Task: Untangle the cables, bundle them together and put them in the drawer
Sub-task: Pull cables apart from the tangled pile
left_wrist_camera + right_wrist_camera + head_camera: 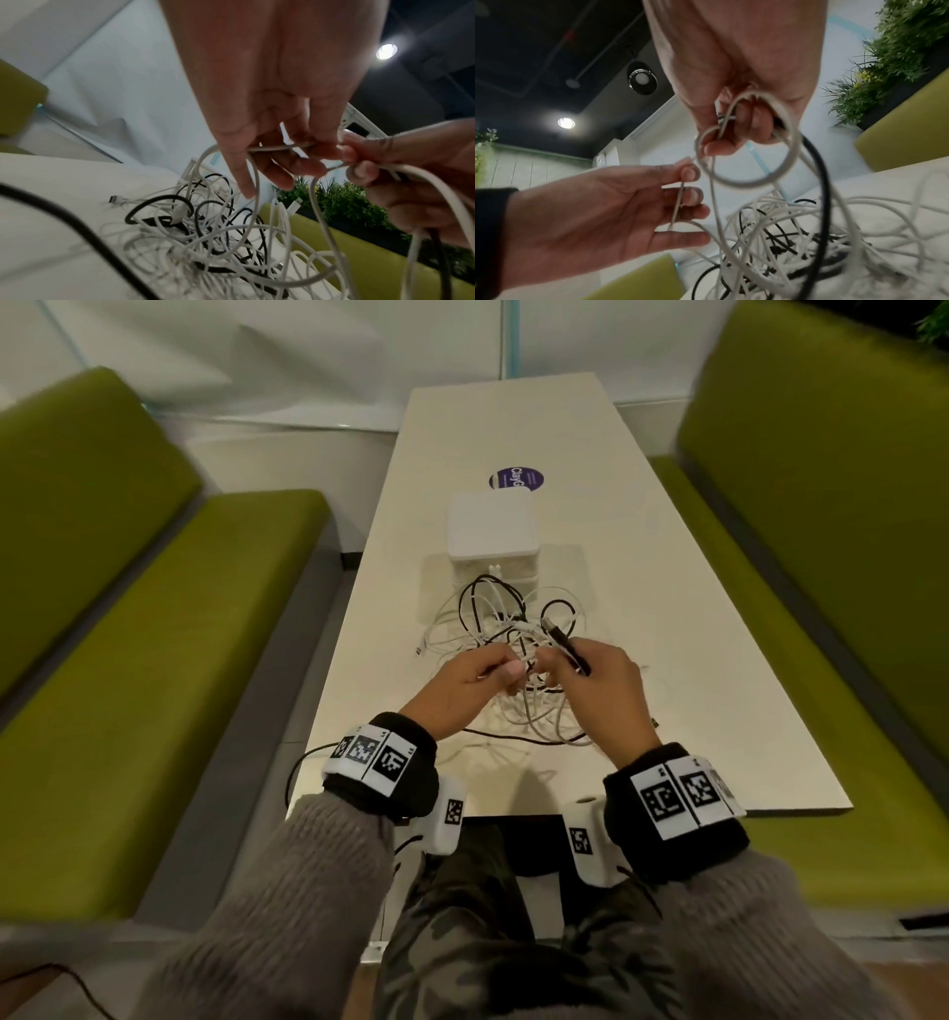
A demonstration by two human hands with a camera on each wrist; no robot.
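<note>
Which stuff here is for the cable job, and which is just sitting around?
For the job:
- tangled cables
- white drawer box
- left hand and right hand, both holding cables

Just there:
- purple sticker
- table
- green benches

We see green benches [128, 629] at 9 and 3 o'clock, white wall [308, 351] at 12, dark ceiling [526, 50] with round lights [566, 122].

The head view looks steeply down the table [667, 618] from above. Each wrist view looks up from close beneath its hand, apparently tilted ceilingward; all three share the cable tangle [513, 629].
</note>
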